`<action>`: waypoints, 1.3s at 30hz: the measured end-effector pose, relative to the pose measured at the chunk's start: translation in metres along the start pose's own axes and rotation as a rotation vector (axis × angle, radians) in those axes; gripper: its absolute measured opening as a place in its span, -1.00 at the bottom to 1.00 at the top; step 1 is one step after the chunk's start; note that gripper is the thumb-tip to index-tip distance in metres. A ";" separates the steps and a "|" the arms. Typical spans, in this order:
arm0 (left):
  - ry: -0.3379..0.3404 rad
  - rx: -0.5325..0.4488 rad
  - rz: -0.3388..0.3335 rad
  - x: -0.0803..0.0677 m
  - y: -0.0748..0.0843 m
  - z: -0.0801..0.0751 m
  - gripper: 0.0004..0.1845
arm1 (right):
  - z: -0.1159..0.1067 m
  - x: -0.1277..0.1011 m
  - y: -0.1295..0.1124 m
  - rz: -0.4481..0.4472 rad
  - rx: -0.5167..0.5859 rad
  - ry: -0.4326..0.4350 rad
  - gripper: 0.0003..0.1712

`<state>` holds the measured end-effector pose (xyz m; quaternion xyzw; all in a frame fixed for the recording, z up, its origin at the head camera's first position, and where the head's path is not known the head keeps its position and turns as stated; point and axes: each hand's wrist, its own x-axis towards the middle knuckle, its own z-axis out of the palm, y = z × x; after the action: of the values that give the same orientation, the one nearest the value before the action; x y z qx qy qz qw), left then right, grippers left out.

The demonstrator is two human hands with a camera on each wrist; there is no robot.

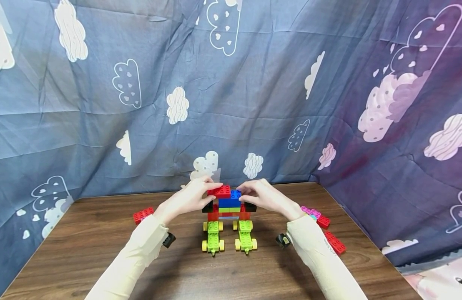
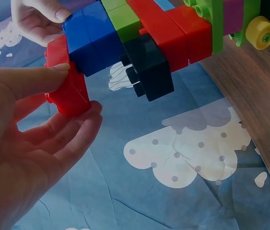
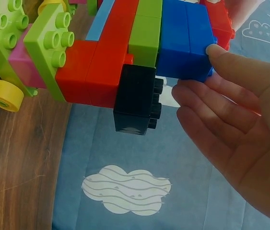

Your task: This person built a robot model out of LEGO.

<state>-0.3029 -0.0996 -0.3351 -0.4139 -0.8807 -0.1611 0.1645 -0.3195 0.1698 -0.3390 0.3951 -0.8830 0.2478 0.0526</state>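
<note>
Far left on the wooden table, loose red bricks lying unused. Left hand pinching a red brick between thumb and fingers at the top of the block model — seemingly not fully seated. Right hand, fingers pressed on the blue top layer — steadying. More spare bricks at right.
</note>
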 end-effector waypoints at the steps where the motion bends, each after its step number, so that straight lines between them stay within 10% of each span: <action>1: -0.002 -0.003 -0.002 0.000 0.000 0.000 -0.56 | 0.000 0.000 0.000 0.005 0.001 0.001 -0.69; 39: 0.051 -0.088 -0.053 -0.011 -0.011 0.007 -0.52 | -0.007 -0.034 0.008 -0.014 -0.103 0.079 -0.61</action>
<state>-0.3060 -0.1110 -0.3483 -0.3929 -0.8791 -0.2144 0.1642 -0.3028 0.2001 -0.3455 0.3879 -0.8891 0.2169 0.1095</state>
